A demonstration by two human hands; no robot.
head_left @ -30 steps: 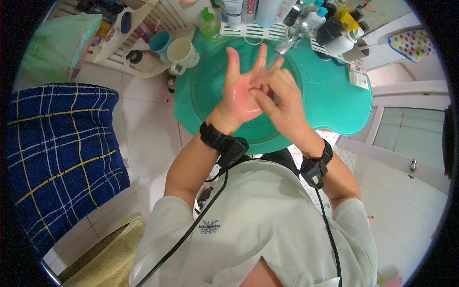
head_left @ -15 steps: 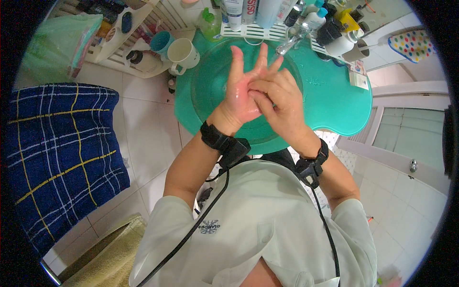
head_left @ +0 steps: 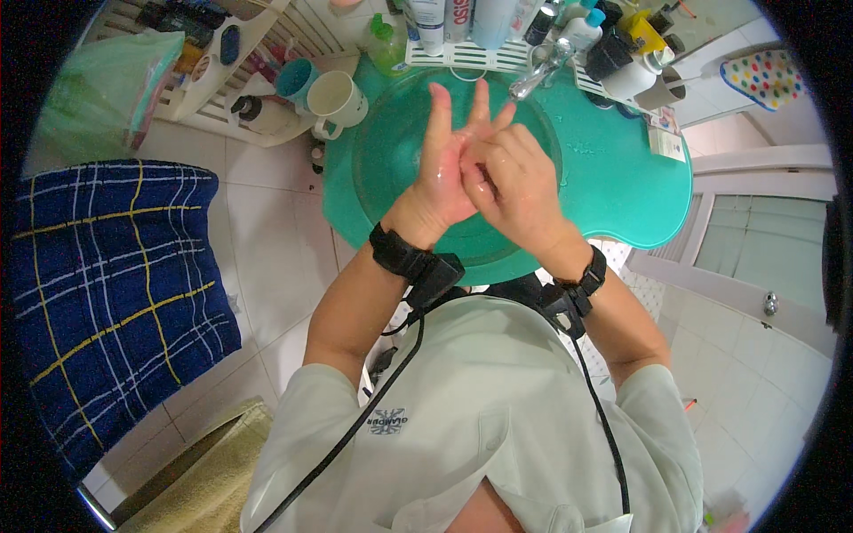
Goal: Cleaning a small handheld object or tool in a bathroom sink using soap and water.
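Wet and palm up, my left hand (head_left: 437, 173) is open over the round green basin (head_left: 369, 160), its visible fingers spread. My right hand (head_left: 520, 182) is closed, with bent fingers pressed against the left palm; no object shows between them. It covers part of the palm and some of the left fingers. Both hands glisten, and each wrist wears a black strap with a small device and cable. Just beyond the fingertips is a shiny metal faucet (head_left: 542, 71). I cannot tell whether water runs from it.
Bottles and tubes line a white rack (head_left: 471, 55) behind the basin. A white mug (head_left: 338, 99) and a green pump bottle (head_left: 387, 44) stand at its left. A small box (head_left: 666, 144) sits on the green counter (head_left: 613, 191). A blue plaid towel (head_left: 124, 293) hangs at left.
My right hand's fingers have curled more tightly against the left palm, and its wrist has shifted slightly left. My left hand stays spread in nearly the same place.
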